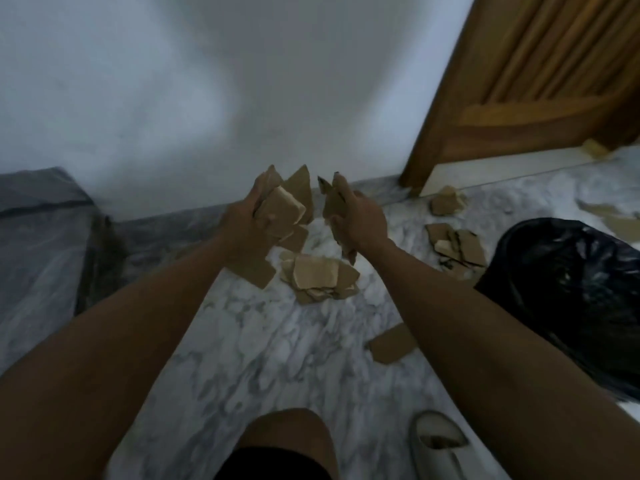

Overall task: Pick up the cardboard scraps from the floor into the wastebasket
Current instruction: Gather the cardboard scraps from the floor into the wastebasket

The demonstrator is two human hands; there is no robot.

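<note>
Both the left hand and right hand grip cardboard scraps; the black-lined wastebasket sits nearer the right hand.

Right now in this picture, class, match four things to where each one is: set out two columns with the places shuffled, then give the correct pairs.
Things
1. wastebasket
2. wooden door
3. single flat scrap
4. slipper

Places
A. on the floor between the right forearm and the bin
B. bottom edge, beside the knee
C. right edge, lined with a black bag
D. top right corner

Pairs: 1-C, 2-D, 3-A, 4-B
</note>
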